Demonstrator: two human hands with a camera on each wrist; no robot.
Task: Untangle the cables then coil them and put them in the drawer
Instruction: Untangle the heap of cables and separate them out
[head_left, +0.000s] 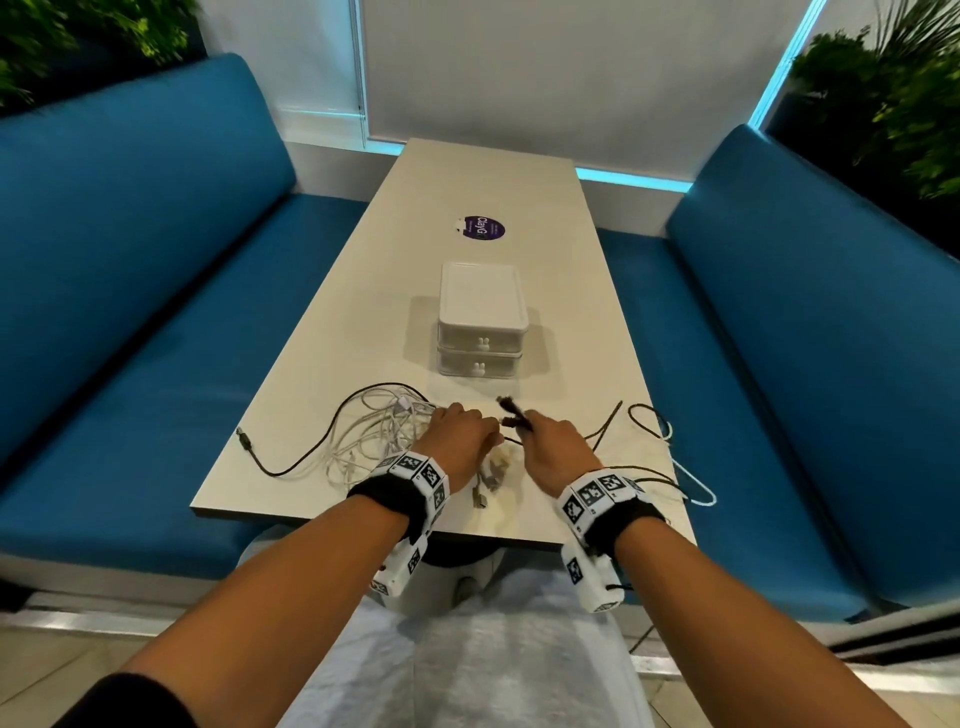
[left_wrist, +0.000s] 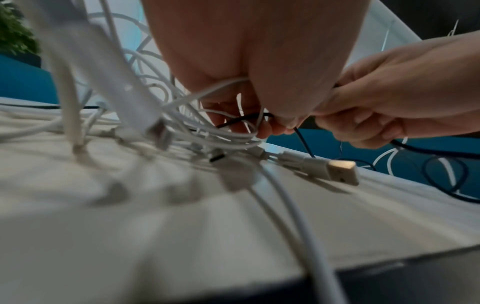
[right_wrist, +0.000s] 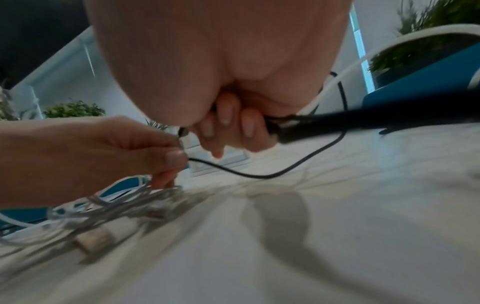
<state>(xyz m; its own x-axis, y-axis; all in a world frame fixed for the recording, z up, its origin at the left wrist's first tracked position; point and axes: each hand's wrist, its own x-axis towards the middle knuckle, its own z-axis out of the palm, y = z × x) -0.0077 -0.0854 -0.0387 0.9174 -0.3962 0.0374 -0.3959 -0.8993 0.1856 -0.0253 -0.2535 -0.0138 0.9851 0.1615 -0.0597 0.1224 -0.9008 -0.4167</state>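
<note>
A tangle of white cables (head_left: 374, 431) lies on the near left of the table, with a black cable (head_left: 291, 462) looping round it. My left hand (head_left: 460, 434) sits over the tangle and pinches a thin black cable (right_wrist: 233, 172) between thumb and fingers (right_wrist: 174, 158). My right hand (head_left: 553, 441) is curled round a bunch of black cable (head_left: 514, 413) whose ends stick up past the knuckles. More black cable (head_left: 644, 415) trails off to the right. White USB plugs (left_wrist: 337, 170) lie under the hands. A white two-drawer box (head_left: 480, 319) stands beyond, both drawers closed.
The pale table (head_left: 488, 197) carries a purple round sticker (head_left: 483, 227) further back. Blue bench seats (head_left: 156, 322) flank both sides. A white cable (head_left: 696, 488) hangs over the table's right edge. Plants (head_left: 893, 93) stand in the far corners.
</note>
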